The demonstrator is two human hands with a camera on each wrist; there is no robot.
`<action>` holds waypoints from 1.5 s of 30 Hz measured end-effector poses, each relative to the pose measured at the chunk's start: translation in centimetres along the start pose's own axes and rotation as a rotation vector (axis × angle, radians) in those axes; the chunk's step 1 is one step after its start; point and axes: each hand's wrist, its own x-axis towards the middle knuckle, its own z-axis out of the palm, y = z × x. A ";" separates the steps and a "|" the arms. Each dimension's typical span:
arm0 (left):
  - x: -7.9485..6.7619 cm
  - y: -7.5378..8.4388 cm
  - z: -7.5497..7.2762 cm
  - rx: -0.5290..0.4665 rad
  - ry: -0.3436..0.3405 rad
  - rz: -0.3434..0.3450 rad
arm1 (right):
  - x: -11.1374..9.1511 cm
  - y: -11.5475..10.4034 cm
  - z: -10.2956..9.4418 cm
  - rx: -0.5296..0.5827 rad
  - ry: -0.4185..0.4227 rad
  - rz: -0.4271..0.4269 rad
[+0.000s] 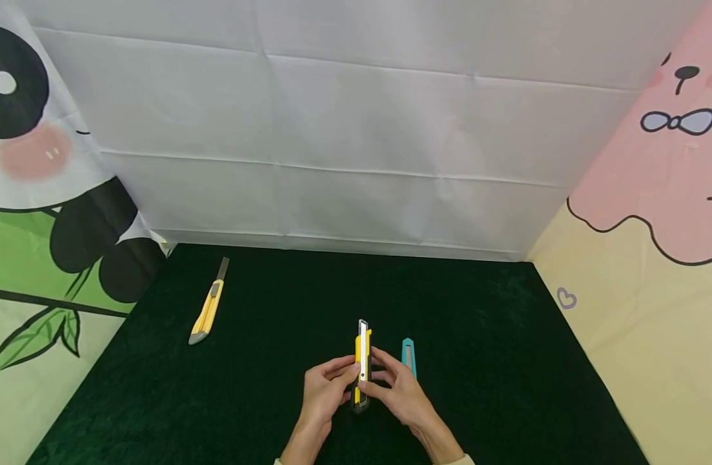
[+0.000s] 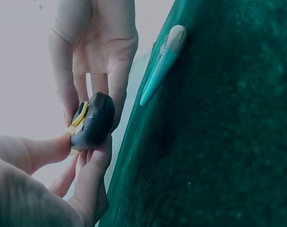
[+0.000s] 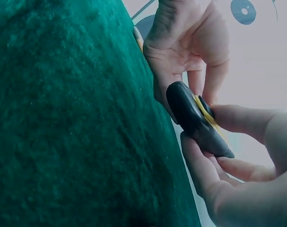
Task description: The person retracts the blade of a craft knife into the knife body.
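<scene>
In the head view a yellow and black utility knife is held up lengthwise, its far end pointing away from the person, with a pale strip along its face. My left hand pinches it from the left side and my right hand from the right, thumbs on the near face. The wrist views show the knife's rounded black butt end between both sets of fingers, above the cloth. Just beyond the right hand lies a teal utility knife, partly hidden by that hand in the head view.
A yellow utility knife with grey ends lies at the back left, blade out and pointing away. Dark green cloth covers the table. A white sheet hangs behind it, with printed cartoon sheets at both sides.
</scene>
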 end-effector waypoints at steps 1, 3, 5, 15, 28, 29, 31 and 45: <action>0.0 0.0 0.0 0.006 -0.002 -0.003 | 0.0 0.0 0.0 -0.006 0.000 0.002; -0.1 0.1 0.0 0.018 -0.008 -0.004 | -0.1 -0.1 0.0 -0.015 0.002 0.009; -0.1 0.1 0.0 0.029 -0.016 -0.005 | -0.1 -0.1 0.0 -0.020 0.008 0.017; -0.3 0.1 0.1 0.094 -0.034 -0.001 | -0.5 0.1 -0.1 -0.035 0.032 0.020; 0.1 -0.3 -0.6 0.156 -0.071 0.058 | -0.1 0.4 0.2 -0.168 0.071 0.001; 0.2 -0.3 -0.6 0.165 -0.068 0.060 | 0.0 0.4 0.3 -0.177 0.073 0.003; 0.2 -0.4 -0.6 0.184 -0.063 0.065 | 0.0 0.5 0.4 -0.194 0.076 0.008; 0.4 -0.2 -1.0 0.300 -0.089 0.128 | 0.0 0.5 1.0 -0.254 0.090 -0.004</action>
